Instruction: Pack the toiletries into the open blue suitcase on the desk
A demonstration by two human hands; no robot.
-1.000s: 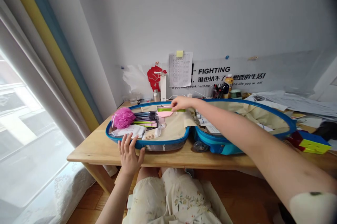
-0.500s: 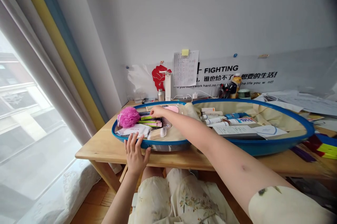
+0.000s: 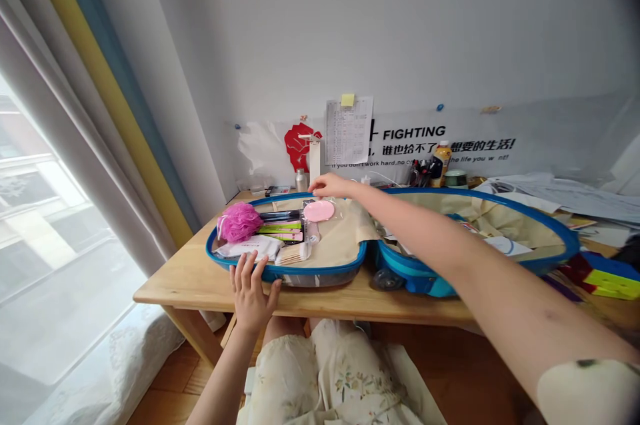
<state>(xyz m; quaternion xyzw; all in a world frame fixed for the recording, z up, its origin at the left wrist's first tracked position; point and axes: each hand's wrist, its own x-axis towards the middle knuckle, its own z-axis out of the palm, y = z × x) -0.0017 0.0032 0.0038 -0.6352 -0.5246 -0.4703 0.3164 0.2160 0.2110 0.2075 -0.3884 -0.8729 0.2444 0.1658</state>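
One pink pad (image 3: 319, 210) lies in the open suitcase (image 3: 320, 272), just this side of the right hand (image 3: 329, 186), loosely open and empty at the far rim; the left hand (image 3: 251, 292), farther off, rests splayed on the near rim.

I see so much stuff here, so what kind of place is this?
Probably a home study or bedroom corner: a wooden desk stands by a curtain, papers pile on it, a FIGHTING sticker is on the wall, and an open blue suitcase lies on top.
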